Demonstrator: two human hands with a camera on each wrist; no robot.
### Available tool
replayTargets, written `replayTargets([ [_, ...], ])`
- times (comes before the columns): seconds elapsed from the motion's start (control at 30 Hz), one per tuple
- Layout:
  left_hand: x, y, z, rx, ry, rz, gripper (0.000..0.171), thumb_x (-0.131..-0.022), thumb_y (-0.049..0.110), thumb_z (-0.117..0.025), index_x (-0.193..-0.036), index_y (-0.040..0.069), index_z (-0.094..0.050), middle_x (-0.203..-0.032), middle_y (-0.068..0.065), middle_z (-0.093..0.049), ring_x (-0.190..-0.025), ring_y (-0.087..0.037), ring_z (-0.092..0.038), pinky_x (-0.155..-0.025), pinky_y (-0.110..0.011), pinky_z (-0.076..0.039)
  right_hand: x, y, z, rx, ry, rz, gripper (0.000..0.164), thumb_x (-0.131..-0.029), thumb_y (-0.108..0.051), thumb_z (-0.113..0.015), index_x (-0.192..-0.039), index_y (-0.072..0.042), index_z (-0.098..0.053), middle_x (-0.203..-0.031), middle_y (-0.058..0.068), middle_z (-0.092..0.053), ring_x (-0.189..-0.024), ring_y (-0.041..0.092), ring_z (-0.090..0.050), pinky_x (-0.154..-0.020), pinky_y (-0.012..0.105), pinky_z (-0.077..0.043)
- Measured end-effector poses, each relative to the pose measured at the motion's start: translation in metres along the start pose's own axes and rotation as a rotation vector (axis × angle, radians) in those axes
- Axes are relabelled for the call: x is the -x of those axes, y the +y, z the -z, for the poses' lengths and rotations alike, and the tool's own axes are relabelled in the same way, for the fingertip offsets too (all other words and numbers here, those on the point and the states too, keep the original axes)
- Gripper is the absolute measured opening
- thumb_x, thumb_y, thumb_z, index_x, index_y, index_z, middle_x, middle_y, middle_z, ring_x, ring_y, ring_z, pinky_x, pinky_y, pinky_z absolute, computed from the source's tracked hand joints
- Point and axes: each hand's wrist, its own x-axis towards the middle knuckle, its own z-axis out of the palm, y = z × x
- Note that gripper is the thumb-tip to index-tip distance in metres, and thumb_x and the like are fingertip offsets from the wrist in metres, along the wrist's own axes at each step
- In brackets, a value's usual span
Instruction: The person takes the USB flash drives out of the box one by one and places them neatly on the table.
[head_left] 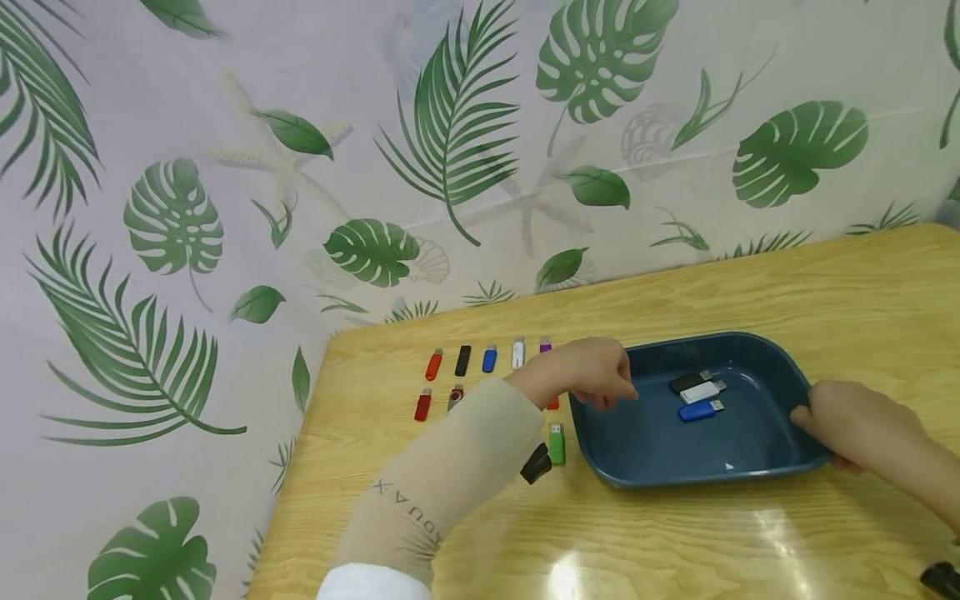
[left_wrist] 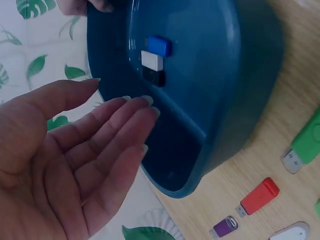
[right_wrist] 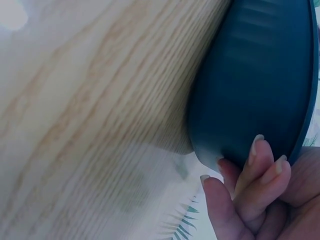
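Note:
A dark blue tray (head_left: 637, 467) stands on the table, with a black USB stick (head_left: 686, 382), a white USB stick (head_left: 701, 392) and a blue USB stick (head_left: 697, 410) lying side by side in it. My right hand (head_left: 862, 421) grips the tray's right end, thumb over the rim and fingers (right_wrist: 260, 165) against the outer wall. Over the tray's left end hovers my left hand (head_left: 592, 371). The left wrist view shows its fingers (left_wrist: 115, 125) loosely bent and nothing in the palm.
Left of the tray, several more USB sticks lie in rows, among them a red one (head_left: 434, 365), a black one (head_left: 462, 361), a blue one (head_left: 490, 359) and a green one (head_left: 557, 444). My left forearm (head_left: 450, 475) covers part of the rows. A leaf-patterned cloth (head_left: 300, 208) hangs behind the table.

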Motion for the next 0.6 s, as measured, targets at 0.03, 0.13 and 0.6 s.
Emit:
replayTargets([
  [0.03,-0.005,0.001,0.001,0.009,-0.004,0.003,0.020,-0.095,0.025,-0.058,-0.102,0.010,-0.069,-0.082,0.000,-0.070,-0.068,-0.009,-0.064,-0.060,-0.021,-0.051,0.000,0.000,-0.001,0.001,-0.001,0.007,0.035,-0.092,-0.011,-0.041,-0.059,-0.006,-0.052,-0.043,0.001,-0.051,-0.039,0.016,-0.050,-0.046,0.033,-0.039],
  [0.13,-0.018,0.003,0.004,0.020,-0.017,0.017,0.020,-0.095,0.022,-0.058,-0.104,0.010,-0.070,-0.083,-0.001,-0.069,-0.070,-0.010,-0.065,-0.061,-0.021,-0.051,0.001,0.000,-0.004,-0.002,0.005,0.023,0.036,-0.092,-0.012,-0.041,-0.057,-0.007,-0.051,-0.041,0.000,-0.050,-0.037,0.015,-0.049,-0.044,0.033,-0.039],
  [0.6,-0.071,0.038,-0.027,-0.288,-0.029,-0.128,0.014,-0.092,0.028,-0.062,-0.095,0.016,-0.067,-0.083,0.008,-0.057,-0.068,-0.004,-0.048,-0.062,-0.016,-0.040,0.002,0.003,-0.003,0.013,0.007,0.006,0.034,-0.093,-0.014,-0.043,-0.060,-0.008,-0.050,-0.051,0.004,-0.053,-0.040,0.016,-0.053,-0.045,0.033,-0.040],
])
